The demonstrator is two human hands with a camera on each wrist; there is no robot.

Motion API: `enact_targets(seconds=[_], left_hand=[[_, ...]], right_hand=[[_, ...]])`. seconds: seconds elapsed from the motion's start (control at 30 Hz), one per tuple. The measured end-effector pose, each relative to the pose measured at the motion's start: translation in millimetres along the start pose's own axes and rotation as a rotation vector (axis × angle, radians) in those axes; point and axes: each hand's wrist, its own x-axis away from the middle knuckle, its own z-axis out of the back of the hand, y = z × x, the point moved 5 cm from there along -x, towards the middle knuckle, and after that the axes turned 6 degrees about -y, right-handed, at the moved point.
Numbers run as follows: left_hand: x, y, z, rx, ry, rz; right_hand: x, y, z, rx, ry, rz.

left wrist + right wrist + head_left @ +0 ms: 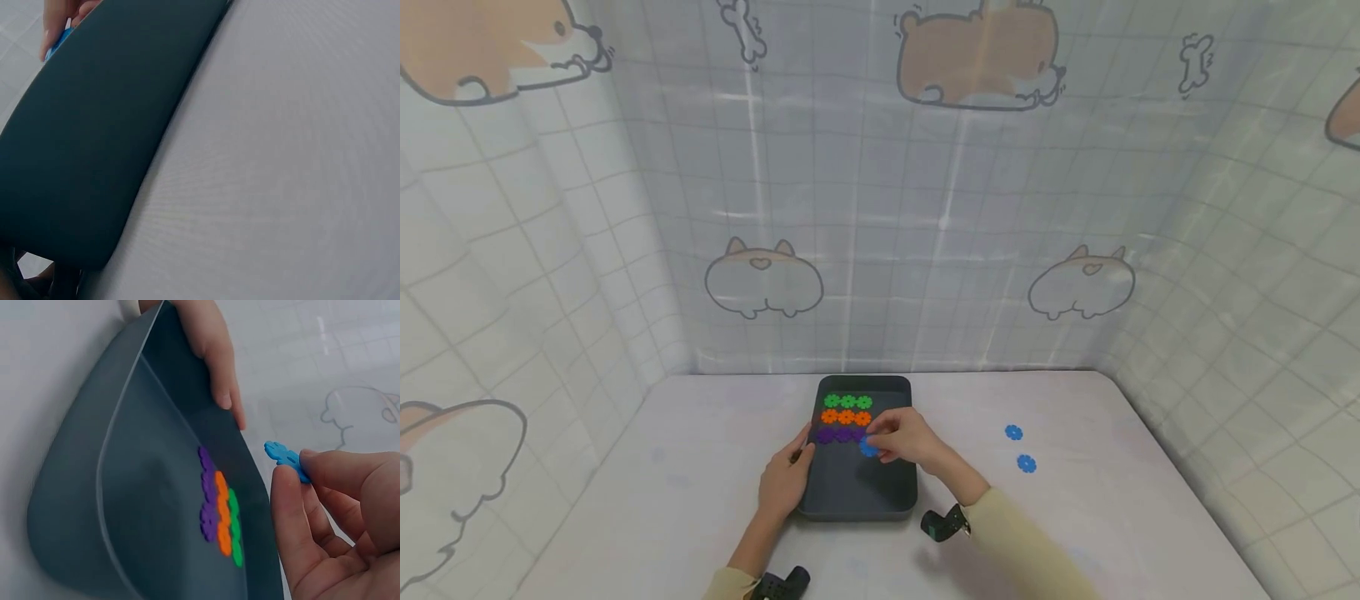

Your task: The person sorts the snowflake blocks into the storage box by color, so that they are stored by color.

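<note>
My right hand [906, 437] pinches a blue flower-shaped plastic disc [284, 460] between thumb and fingertips, held over the dark grey tray [865, 496]. The left wall of that tray is gripped by my left hand [784, 482], its thumb [220, 378] over the rim. Inside lie three rows of similar discs: green ones [848, 402] farthest back, orange ones [846, 417] in the middle and purple ones [844, 435] nearest me. The right hand partly covers the end of the purple row. In the left wrist view, the tray's outer side [106, 125] hides most of the right hand.
On the white table [1067, 533], right of the tray, lie two more blue discs [1014, 432], one nearer me than the other. Patterned curtain walls [880, 250] with dog drawings stand behind and at both sides. Each wrist wears a black camera [943, 525].
</note>
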Motion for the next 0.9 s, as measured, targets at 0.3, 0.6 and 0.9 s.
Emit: enact_targets(seconds=[0.3,0.6,0.9], left_hand=[[0.2,1.5,1.1,-0.006,-0.003,0.008],[-1.0,-0.4,0.2,-0.011,-0.02,0.029],[-3.0,0.0,-0.3,-0.004,-0.02,0.023]], right_hand=[[-13,0,-17,-0.056,-0.016,0.007],[-27,8,-29,-0.046,-0.002,-0.019],[-42,14,-37,-0.074,0.02,-0.019]])
